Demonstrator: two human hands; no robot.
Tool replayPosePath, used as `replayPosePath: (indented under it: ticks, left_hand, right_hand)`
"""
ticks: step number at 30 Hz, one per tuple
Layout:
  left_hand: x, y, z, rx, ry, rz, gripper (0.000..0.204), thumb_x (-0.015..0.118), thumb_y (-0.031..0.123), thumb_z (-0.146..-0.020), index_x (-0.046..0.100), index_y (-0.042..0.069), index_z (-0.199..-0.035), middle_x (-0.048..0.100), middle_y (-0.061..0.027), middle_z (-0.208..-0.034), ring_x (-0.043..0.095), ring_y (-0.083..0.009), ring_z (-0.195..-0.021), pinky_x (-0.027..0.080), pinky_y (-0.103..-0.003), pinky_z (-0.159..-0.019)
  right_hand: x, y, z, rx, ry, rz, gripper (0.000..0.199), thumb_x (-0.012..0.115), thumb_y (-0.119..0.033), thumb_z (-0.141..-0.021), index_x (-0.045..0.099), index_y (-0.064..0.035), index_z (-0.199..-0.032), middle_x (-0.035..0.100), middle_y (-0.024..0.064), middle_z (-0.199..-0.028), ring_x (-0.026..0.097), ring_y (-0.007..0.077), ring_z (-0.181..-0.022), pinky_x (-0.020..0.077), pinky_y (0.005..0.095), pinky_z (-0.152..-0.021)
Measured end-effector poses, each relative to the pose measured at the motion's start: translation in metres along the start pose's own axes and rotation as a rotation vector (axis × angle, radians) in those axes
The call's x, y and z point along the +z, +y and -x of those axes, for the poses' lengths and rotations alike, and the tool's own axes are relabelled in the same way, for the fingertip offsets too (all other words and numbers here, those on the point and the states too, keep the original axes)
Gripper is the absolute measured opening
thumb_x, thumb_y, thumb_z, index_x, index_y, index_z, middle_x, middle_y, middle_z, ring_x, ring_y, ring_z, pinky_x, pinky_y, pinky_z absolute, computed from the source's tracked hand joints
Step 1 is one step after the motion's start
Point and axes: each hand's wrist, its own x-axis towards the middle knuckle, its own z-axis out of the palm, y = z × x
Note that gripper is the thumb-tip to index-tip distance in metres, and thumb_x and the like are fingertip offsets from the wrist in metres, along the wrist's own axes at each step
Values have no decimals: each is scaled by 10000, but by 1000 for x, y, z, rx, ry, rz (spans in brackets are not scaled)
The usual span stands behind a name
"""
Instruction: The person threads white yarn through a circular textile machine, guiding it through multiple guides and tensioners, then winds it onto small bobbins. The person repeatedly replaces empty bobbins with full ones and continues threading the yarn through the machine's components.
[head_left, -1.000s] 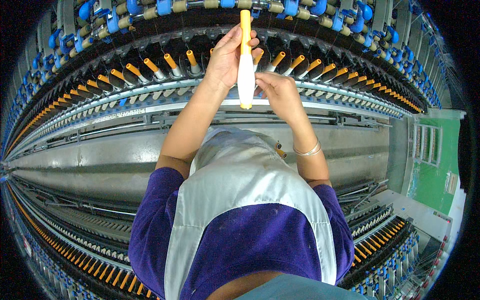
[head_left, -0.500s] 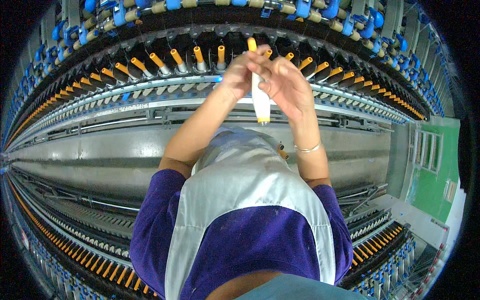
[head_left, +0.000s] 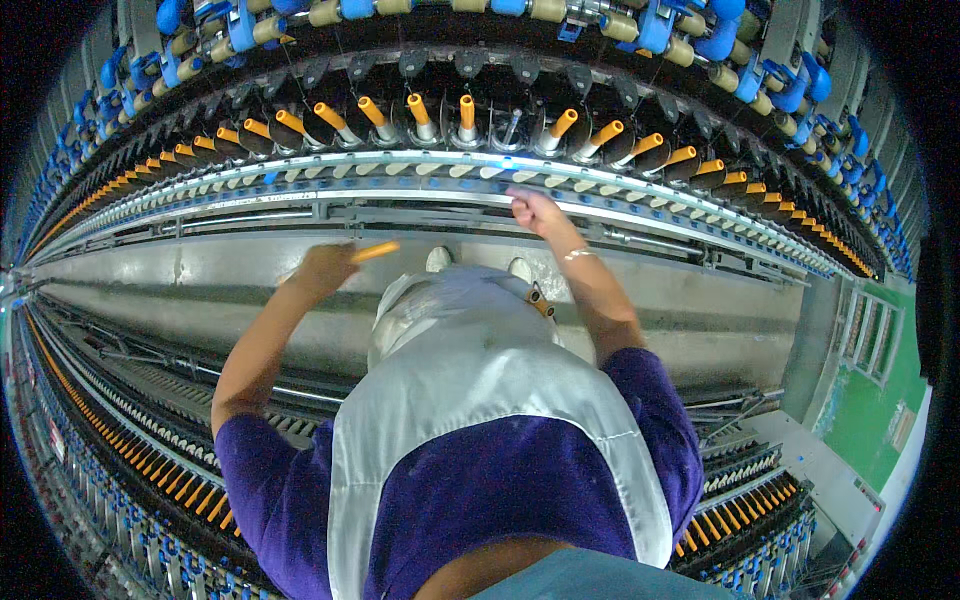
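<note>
Out to the left, above the walkway, my left hand (head_left: 322,272) is closed around a yarn bobbin (head_left: 377,251). Its orange tube end sticks out to the right, and the rest is mostly hidden by the hand. My right hand (head_left: 538,213) is just in front of the machine's front rail (head_left: 430,184), with its fingers curled and pinched together. Any thread between them is too fine to make out. Beyond that hand, one bare metal spindle (head_left: 512,130) stands in the row, between orange-topped bobbins (head_left: 467,118) on both sides.
Blue and tan rollers (head_left: 655,35) run along the machine's top. A second row of orange-topped bobbins (head_left: 195,495) lies behind me at lower left. Grey floor (head_left: 215,262) separates the machines. Several small tubes (head_left: 540,300) poke from my apron pocket (head_left: 520,290). A green floor (head_left: 865,420) shows at right.
Both hands have come back from the spindle row and parted. The bobbin has moved down and left in my left hand. A bare spindle is now visible in the row.
</note>
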Motion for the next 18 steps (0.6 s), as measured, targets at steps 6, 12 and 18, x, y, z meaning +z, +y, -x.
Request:
replayPosePath:
  ticks: [6,12,18]
  left_hand:
    - [88,-121,88,-361,131,-58,216,592,202,-873,535,61,-1026,646,-142,-887,641,-366,-809,523,-466,-713]
    - [119,-177,41,-783,569,1071,211,575,249,-929,587,44,-979,613,-70,-814,592,-213,-705,475,-344,-639]
    - [87,-191,-12,-87,778,2512,99,550,143,-930,579,53,-959,547,-14,-760,548,-162,-732,466,-351,-757]
  right_hand:
    - [1,18,-101,-174,-71,-485,195,462,-26,-905,426,-107,-732,318,-27,-578,289,84,-475,228,221,-411]
    - [11,16,-50,-284,180,171,191,665,-264,-865,610,-86,-822,566,-29,-696,509,70,-633,384,226,-542]
    - [25,-9,31,-818,131,442,149,741,-189,-780,652,-78,-738,655,48,-932,609,147,-809,499,292,-712]
